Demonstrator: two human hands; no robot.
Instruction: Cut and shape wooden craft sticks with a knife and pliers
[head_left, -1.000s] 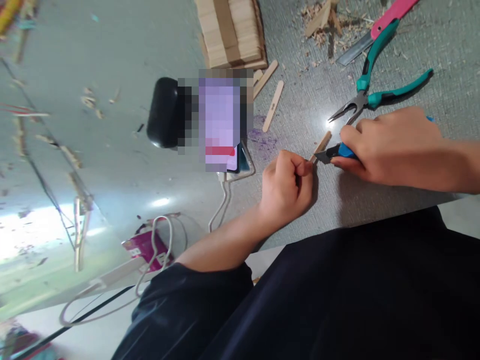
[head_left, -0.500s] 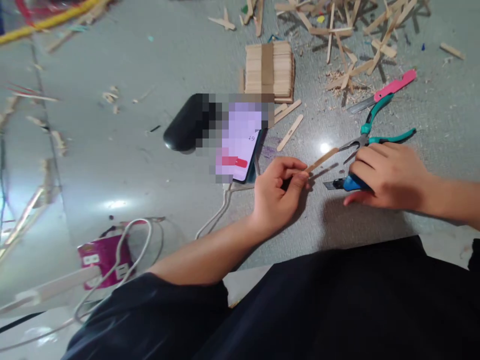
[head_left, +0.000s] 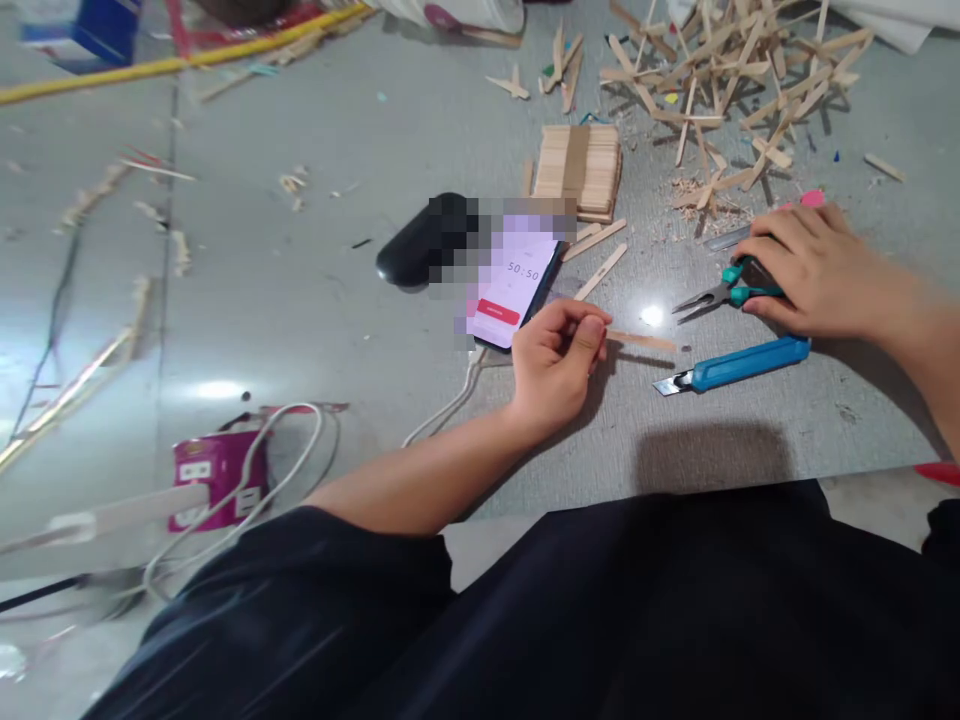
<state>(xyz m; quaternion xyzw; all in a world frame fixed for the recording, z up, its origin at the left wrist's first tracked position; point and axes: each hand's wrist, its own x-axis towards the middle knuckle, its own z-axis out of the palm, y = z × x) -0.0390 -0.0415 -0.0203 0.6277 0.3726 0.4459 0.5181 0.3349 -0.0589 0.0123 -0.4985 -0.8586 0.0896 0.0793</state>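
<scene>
My left hand (head_left: 561, 358) pinches a wooden craft stick (head_left: 641, 341) between thumb and fingers, its free end pointing right just above the table. My right hand (head_left: 817, 265) is closed round the green handles of a pair of needle-nose pliers (head_left: 721, 290); the handle ends are hidden under the palm. The pliers' jaws point left and are slightly apart. In front of them a blue utility knife (head_left: 750, 363) lies with its blade out to the left. Behind my right hand lies a pink-handled cutter (head_left: 812, 199), mostly covered by the fingers.
A bundle of craft sticks (head_left: 577, 172) sits behind a phone (head_left: 517, 275) on a white cable. Left of the phone is a black case (head_left: 427, 240). Joined sticks (head_left: 731, 85) pile at the back right. A purple packet (head_left: 221, 478) lies at the left.
My right hand has left the blue utility knife, which lies on the table, and has taken the pliers, whose handles are closer together. The stick in my left hand has swung down to nearly level.
</scene>
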